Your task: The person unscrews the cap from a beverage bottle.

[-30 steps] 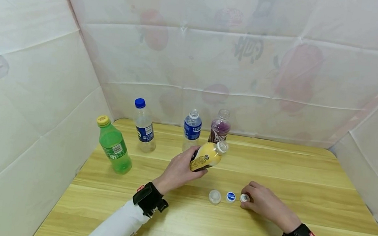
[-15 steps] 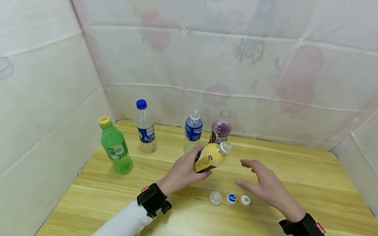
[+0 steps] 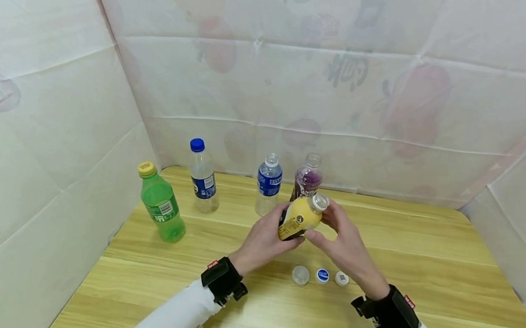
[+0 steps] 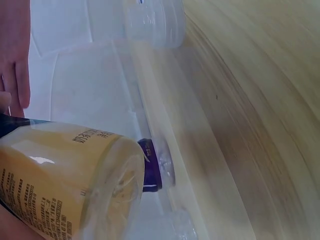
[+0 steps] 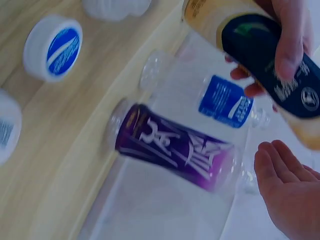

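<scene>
My left hand [image 3: 264, 241] grips a yellow bottle [image 3: 301, 220] with a dark label band, tilted to the right and raised over the table. Its neck [image 3: 319, 202] is uncapped. In the right wrist view my left thumb [image 5: 288, 62] lies across the dark band. My right hand [image 3: 348, 245] is beside the bottle's neck, fingers behind it and thumb near the body; in the right wrist view its fingers [image 5: 282, 165] are extended, with a gap to the bottle. Below on the table lie a translucent cap [image 3: 300, 275], a blue-printed cap [image 3: 322, 275] and a white cap [image 3: 341, 278].
An uncapped clear bottle with a blue label [image 3: 269, 182] and an uncapped purple bottle [image 3: 308, 180] stand behind the hands. Left of them are a blue-capped clear bottle [image 3: 203, 182] and a yellow-capped green bottle [image 3: 163, 209]. Covered walls [image 3: 271, 90] enclose the wooden table [image 3: 426, 256].
My right hand has let go of the white cap, leaving it beside the other caps, and has moved up and left to the yellow bottle. My left hand has shifted slightly right with the bottle.
</scene>
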### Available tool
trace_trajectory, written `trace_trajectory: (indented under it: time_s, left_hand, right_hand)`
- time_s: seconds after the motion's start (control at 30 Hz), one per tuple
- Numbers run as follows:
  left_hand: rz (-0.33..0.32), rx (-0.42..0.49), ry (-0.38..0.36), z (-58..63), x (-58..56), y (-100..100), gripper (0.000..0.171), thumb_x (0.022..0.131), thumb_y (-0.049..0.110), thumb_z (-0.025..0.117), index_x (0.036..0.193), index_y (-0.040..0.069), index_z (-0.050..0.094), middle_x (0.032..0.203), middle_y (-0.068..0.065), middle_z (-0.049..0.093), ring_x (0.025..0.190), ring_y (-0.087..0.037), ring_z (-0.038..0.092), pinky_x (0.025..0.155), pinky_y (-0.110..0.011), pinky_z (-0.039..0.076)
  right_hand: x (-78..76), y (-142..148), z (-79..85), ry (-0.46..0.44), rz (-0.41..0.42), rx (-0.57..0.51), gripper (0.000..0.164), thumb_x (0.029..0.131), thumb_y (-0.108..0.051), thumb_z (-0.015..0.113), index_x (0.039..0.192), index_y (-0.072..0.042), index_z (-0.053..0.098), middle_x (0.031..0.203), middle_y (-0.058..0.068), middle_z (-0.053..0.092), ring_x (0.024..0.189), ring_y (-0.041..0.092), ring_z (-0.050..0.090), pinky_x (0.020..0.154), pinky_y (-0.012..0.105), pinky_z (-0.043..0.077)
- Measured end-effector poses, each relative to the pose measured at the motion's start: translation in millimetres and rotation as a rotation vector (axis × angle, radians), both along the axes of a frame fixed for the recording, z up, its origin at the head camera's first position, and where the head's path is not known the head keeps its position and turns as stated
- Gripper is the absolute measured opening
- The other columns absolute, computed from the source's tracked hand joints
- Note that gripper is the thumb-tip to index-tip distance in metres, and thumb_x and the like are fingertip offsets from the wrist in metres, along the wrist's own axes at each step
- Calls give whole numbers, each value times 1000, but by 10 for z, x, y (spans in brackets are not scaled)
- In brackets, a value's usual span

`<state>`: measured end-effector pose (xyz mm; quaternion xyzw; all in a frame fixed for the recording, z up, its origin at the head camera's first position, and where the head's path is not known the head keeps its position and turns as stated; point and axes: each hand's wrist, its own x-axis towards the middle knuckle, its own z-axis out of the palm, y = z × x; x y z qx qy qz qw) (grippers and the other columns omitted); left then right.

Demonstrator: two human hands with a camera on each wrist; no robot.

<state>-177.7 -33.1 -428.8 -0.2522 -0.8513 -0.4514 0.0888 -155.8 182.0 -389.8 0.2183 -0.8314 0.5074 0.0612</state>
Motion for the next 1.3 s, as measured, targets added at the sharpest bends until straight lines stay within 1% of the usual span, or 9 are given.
trace_trajectory:
  time_s: [0.2,0.33,0.47,0.57,0.67,0.8,0.97,1.07,1.3]
  left_hand:
    - [15,-5,20,-9,3,43,81,85,20,87,150,4,43,131,-13,64,113,-26,65,96,-42,55]
    - [20,-2,37,-16,-1,51,82,84,24,89,149,6,44,129,-10,64,111,-23,64,94,-40,56]
    - [15,0,54,-13,-12,45,91,78,31,93,150,9,43,132,-8,64,114,-23,63,96,-40,54]
    - [11,-10,54,-8,-13,13,100,75,38,94,154,9,40,145,-10,57,127,-26,58,105,-45,50]
    - [27,-41,31,-7,-5,-68,105,76,44,93,157,9,36,157,-13,47,140,-31,48,114,-55,40]
    - [76,-71,-5,-21,-7,-247,103,79,45,89,159,10,35,161,-15,40,144,-36,42,117,-62,32]
    - [143,-58,-7,-55,-41,-492,92,84,41,85,156,6,39,159,-15,43,143,-36,43,117,-60,33]
    - [173,-60,-9,-75,-52,-629,89,86,42,83,154,5,41,157,-16,44,143,-36,43,116,-58,35]
    - [236,-71,-22,-91,-49,-903,84,89,40,81,153,4,41,156,-19,45,142,-39,43,115,-60,36]
  right_hand:
    - [-23,-110,13,36,-55,23,72,88,-22,85,147,-2,48,131,19,68,121,34,66,104,58,49]
    - [-32,-129,24,48,-64,8,68,87,-18,85,142,0,51,127,19,70,118,33,67,102,54,52]
    - [-31,-115,46,45,-58,-17,68,88,-15,84,143,3,49,128,20,68,118,34,67,100,44,55]
    - [-32,-66,84,55,-80,-31,69,88,-13,84,145,5,47,131,23,65,119,36,66,98,30,55]
    - [-44,17,139,71,-114,-36,69,89,-11,82,146,6,47,135,24,62,120,37,65,97,18,51]
    - [-69,148,229,80,-163,-36,67,92,-13,81,147,5,47,137,22,60,121,36,63,98,11,45]
    - [-133,289,331,83,-230,-28,69,93,-19,79,149,3,45,138,20,59,124,35,60,98,8,42]
    - [-200,359,358,100,-260,-28,71,94,-19,78,151,3,42,141,22,56,128,37,57,102,13,43]
    - [-430,502,329,121,-310,27,76,97,-25,75,156,3,35,144,25,51,129,42,53,108,54,46]
